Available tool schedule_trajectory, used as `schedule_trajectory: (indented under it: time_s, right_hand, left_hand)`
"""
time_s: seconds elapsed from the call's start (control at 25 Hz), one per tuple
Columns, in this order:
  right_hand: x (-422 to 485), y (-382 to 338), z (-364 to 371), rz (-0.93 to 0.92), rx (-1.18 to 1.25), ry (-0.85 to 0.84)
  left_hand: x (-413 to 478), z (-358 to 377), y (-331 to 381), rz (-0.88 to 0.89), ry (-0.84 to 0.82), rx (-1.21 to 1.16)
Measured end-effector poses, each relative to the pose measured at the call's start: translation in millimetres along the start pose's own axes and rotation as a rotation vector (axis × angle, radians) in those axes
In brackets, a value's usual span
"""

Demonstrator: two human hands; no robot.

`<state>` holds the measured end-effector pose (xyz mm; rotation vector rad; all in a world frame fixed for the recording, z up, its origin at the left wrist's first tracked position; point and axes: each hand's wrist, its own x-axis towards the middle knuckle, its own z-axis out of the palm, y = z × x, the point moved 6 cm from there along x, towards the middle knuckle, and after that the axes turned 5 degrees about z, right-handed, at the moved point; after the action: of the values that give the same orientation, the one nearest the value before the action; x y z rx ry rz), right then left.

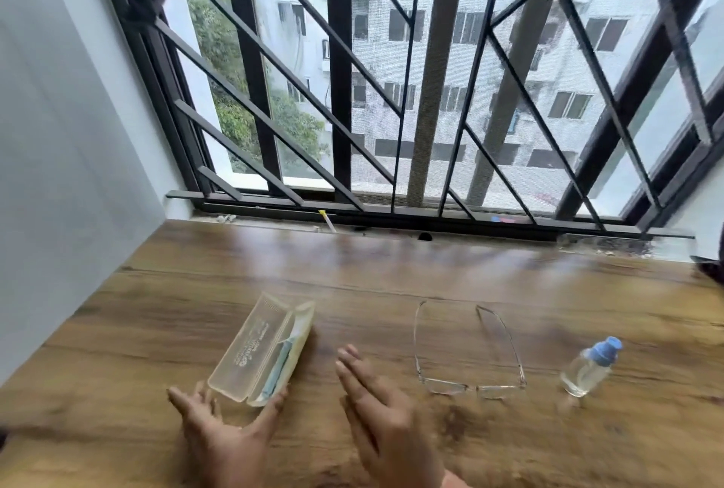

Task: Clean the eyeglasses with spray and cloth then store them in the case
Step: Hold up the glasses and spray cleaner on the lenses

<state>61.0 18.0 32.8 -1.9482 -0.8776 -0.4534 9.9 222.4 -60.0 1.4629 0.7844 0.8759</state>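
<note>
A translucent yellowish glasses case (261, 350) lies open on the wooden table (391, 284), with a blue-edged cloth (283, 364) inside its right half. My left hand (223, 436) is spread open at the case's near end, thumb and fingertips touching or almost touching it. To the right of the case, my right hand (376, 409) hovers flat with fingers extended, holding nothing. Thin-framed eyeglasses (470, 354) rest unfolded on the table right of that hand, lenses toward me. A small clear spray bottle (589, 368) with a blue cap stands at the far right.
A barred window (391, 96) runs along the table's far edge. A pale wall (58, 174) borders the left side. A dark object (715, 272) pokes in at the right edge.
</note>
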Motion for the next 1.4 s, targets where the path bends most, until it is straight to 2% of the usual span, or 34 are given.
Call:
schedule_trajectory:
  time_s: [0.08, 0.2, 0.32, 0.4, 0.52, 0.64, 0.72, 0.8, 0.88, 1.08, 1.4]
  right_hand:
    - [33.8, -4.7, 38.0, 0.006, -0.039, -0.193]
    - [56.3, 1.8, 77.3, 0.076, -0.126, -0.416]
    - [47.2, 8.6, 92.4, 0.127, -0.169, -0.556]
    - [39.7, 3.0, 81.9, 0.096, -0.146, -0.499]
    - [20.8, 7.1, 34.3, 0.087, -0.069, -0.186]
    - [-8.5, 34.7, -42.9, 0.102, -0.143, 0.117]
    - [-30.9, 59.4, -91.3, 0.166, -0.291, 0.222]
    - [-46.4, 80.9, -121.9, 0.253, -0.395, 0.247]
    - [-55.7, 96.4, -136.4, 0.295, -0.449, 0.234]
    - [-59.2, 119.8, -137.4, 0.356, -0.536, 0.199]
    - [-59.6, 129.2, -135.5, 0.384, -0.603, 0.192]
  left_hand:
    - [0.1, 5.7, 11.2, 0.074, -0.065, -0.037]
    - [-8.5, 9.4, 22.7, 0.118, -0.040, -0.068]
    - [-15.5, 7.9, 29.4, 0.216, -0.004, 0.071]
    - [-21.4, 6.1, 36.3, 0.280, 0.056, 0.293]
    - [-31.0, 11.0, 41.2, 0.475, 0.018, 0.441]
    - [-48.6, 36.9, 48.0, 0.681, -0.218, 0.355]
    - [-74.3, 60.3, 50.5, 0.887, -0.343, 0.346]
    - [-97.7, 86.9, 51.2, 1.075, -0.455, 0.329]
    - [-108.9, 113.5, 56.7, 1.143, -0.566, 0.324]
    - [-109.0, 155.8, 65.5, 1.197, -0.680, 0.398]
    - [-107.0, 160.2, 57.5, 1.187, -0.757, 0.411]
